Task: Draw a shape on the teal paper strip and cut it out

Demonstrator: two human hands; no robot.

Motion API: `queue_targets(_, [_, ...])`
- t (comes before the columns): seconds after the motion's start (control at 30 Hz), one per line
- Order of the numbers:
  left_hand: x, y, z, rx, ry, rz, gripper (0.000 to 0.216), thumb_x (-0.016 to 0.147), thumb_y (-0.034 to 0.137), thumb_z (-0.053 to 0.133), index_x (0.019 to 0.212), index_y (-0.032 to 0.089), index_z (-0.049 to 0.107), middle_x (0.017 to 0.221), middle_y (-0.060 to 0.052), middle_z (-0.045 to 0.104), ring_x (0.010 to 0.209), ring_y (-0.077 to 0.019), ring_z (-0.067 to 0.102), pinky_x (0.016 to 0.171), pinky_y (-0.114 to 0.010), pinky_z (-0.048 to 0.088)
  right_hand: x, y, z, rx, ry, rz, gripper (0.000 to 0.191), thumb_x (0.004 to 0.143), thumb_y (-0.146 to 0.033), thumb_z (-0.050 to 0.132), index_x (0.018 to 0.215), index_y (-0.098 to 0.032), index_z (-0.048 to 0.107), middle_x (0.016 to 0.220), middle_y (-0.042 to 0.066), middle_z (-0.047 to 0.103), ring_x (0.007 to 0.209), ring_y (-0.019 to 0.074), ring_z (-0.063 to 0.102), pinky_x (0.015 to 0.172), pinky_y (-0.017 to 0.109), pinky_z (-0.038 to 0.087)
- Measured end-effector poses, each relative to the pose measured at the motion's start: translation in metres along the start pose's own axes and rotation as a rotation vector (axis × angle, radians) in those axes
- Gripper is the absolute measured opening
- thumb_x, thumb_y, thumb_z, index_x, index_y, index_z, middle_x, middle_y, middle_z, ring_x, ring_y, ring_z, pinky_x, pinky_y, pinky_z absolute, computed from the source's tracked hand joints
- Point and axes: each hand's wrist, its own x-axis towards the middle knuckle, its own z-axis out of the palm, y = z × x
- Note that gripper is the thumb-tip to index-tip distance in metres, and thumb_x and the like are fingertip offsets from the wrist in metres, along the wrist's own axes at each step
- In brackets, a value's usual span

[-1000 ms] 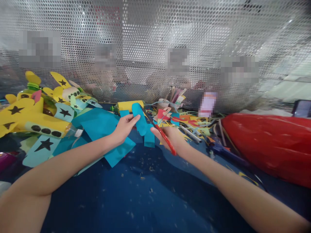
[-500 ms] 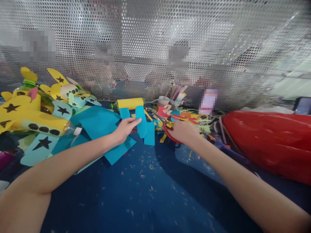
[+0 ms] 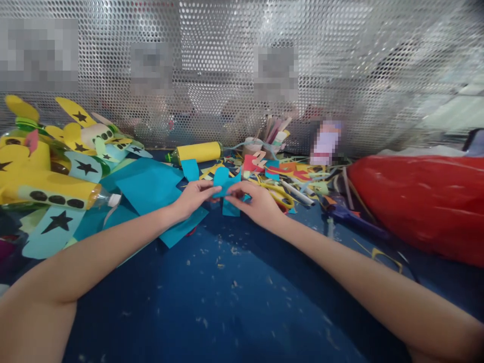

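Between my two hands is a blue paper cutout (image 3: pixel 221 176) with a rounded top edge. My left hand (image 3: pixel 192 199) pinches its left side between thumb and fingers. Opposite it, my right hand (image 3: pixel 257 202) has its thumb and fingertips closed on the cutout's right side. Another blue paper piece (image 3: pixel 231 208) shows just below the fingers. Large blue sheets (image 3: pixel 145 184) lie beside and under my left forearm. Scissors with yellow handles (image 3: pixel 282 195) rest on the table just behind my right hand.
Yellow bottle planes with black stars (image 3: pixel 56 181) crowd the left. A yellow-wrapped bottle (image 3: pixel 198 152), paper scraps (image 3: pixel 298 170), a marker (image 3: pixel 298 193) and a cup of sticks (image 3: pixel 253 146) lie ahead. A red bag (image 3: pixel 416 201) sits right, below a perforated metal screen (image 3: pixel 227 60).
My right hand has let go of the red-handled scissors and moved left to the blue cutout. My left hand still holds the cutout, now lower and tilted. The view has shifted slightly.
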Motion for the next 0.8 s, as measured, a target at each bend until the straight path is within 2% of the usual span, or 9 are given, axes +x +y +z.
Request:
queue_targets(0.13, [0.003, -0.002, -0.001, -0.048, 0.022, -0.011, 0.019, 0.073, 0.029, 0.068, 0.087, 0.019, 0.073, 0.079, -0.004, 0.072, 0.066, -0.0136, 0.064, 0.065, -0.027, 0.053, -0.003, 0.011, 0.011, 0.236, 0.023, 0.131, 0.026, 0.082, -0.045, 0.059, 0.078, -0.019, 0.057, 0.071, -0.001, 0.056, 0.064, 0.0124, 0.050, 0.062, 0.027, 0.044])
queue_targets(0.2, [0.004, -0.003, 0.000, -0.044, 0.040, -0.019, 0.018, 0.073, 0.028, 0.067, 0.086, 0.018, 0.073, 0.078, -0.004, 0.072, 0.065, -0.0141, 0.064, 0.065, -0.028, 0.053, -0.002, 0.016, 0.012, 0.310, -0.006, 0.189, 0.030, 0.080, -0.048, 0.060, 0.076, -0.019, 0.055, 0.068, -0.002, 0.052, 0.060, 0.0107, 0.046, 0.056, 0.025, 0.041])
queue_targets(0.33, [0.003, -0.002, 0.001, 0.000, -0.008, -0.023, 0.015, 0.073, 0.025, 0.066, 0.083, 0.017, 0.073, 0.079, -0.005, 0.072, 0.068, -0.0145, 0.066, 0.067, -0.028, 0.053, 0.001, 0.021, 0.012, 0.372, -0.019, 0.291, 0.035, 0.078, -0.052, 0.061, 0.075, -0.018, 0.055, 0.062, -0.004, 0.050, 0.054, 0.0096, 0.046, 0.053, 0.025, 0.039])
queue_targets(0.57, [0.001, 0.001, 0.005, 0.005, 0.006, -0.034, 0.021, 0.075, 0.038, 0.069, 0.077, 0.017, 0.070, 0.073, -0.006, 0.070, 0.069, -0.0175, 0.068, 0.068, -0.030, 0.055, 0.002, 0.024, 0.012, 0.382, -0.001, 0.344, 0.034, 0.078, -0.051, 0.061, 0.074, -0.018, 0.052, 0.064, -0.003, 0.054, 0.053, 0.0096, 0.050, 0.055, 0.026, 0.044])
queue_targets(0.7, [0.000, 0.000, 0.006, 0.081, -0.009, 0.005, 0.020, 0.068, 0.032, 0.075, 0.079, 0.017, 0.069, 0.075, -0.005, 0.070, 0.071, -0.0173, 0.067, 0.069, -0.031, 0.055, 0.002, 0.025, 0.013, 0.360, 0.002, 0.328, 0.034, 0.079, -0.051, 0.060, 0.073, -0.018, 0.052, 0.064, -0.003, 0.052, 0.053, 0.0097, 0.050, 0.055, 0.027, 0.044])
queue_targets(0.8, [0.000, -0.002, 0.005, 0.092, -0.017, 0.022, 0.019, 0.070, 0.032, 0.074, 0.079, 0.017, 0.068, 0.076, -0.004, 0.070, 0.070, -0.0170, 0.068, 0.070, -0.031, 0.056, 0.002, 0.026, 0.014, 0.405, 0.035, 0.332, 0.034, 0.076, -0.050, 0.063, 0.084, -0.018, 0.052, 0.071, -0.001, 0.053, 0.058, 0.0114, 0.051, 0.052, 0.027, 0.046])
